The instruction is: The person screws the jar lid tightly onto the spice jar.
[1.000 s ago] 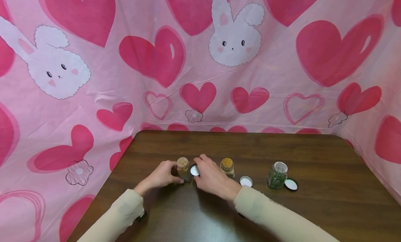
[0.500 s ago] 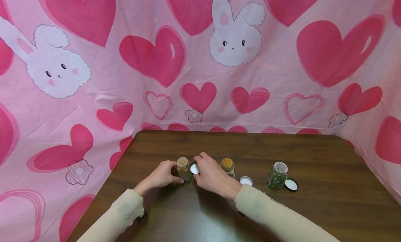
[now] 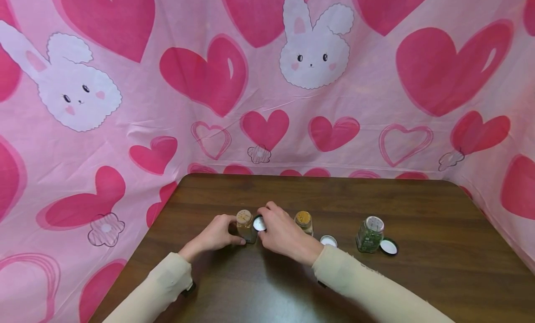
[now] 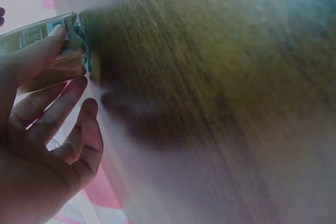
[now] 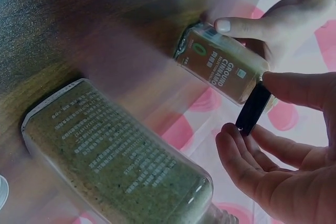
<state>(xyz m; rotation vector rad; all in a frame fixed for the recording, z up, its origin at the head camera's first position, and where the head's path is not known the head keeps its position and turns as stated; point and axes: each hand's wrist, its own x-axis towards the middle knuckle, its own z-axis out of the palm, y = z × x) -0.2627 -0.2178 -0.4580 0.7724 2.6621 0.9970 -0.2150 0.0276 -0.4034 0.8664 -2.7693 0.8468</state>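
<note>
My left hand [image 3: 217, 232] holds a glass spice jar [image 3: 245, 230] upright on the table, thumb on one side and fingertips on the other. Its label reads ground cinnamon in the right wrist view, and a perforated shaker top covers its mouth. Between thumb and fingers, my right hand [image 3: 284, 234] pinches a round black cap [image 5: 254, 107] on edge, right beside the jar's top. The cap's white inside faces toward me in the head view. In the left wrist view, the thumb presses the jar's label [image 4: 56, 24], while the outer fingers stay apart from the glass.
Behind my right wrist stands a second uncapped jar [image 3: 303, 220] with a yellowish top; a loose cap [image 3: 329, 240] lies near it. Farther right are a jar of green flakes [image 3: 369, 234] and its upturned cap [image 3: 389, 246]. A pink heart-patterned cloth [image 3: 267, 95] hangs behind the table [image 3: 418, 207].
My right hand has raised the cap very slightly beside the jar's top. The left hand and the cinnamon jar have stayed in place.
</note>
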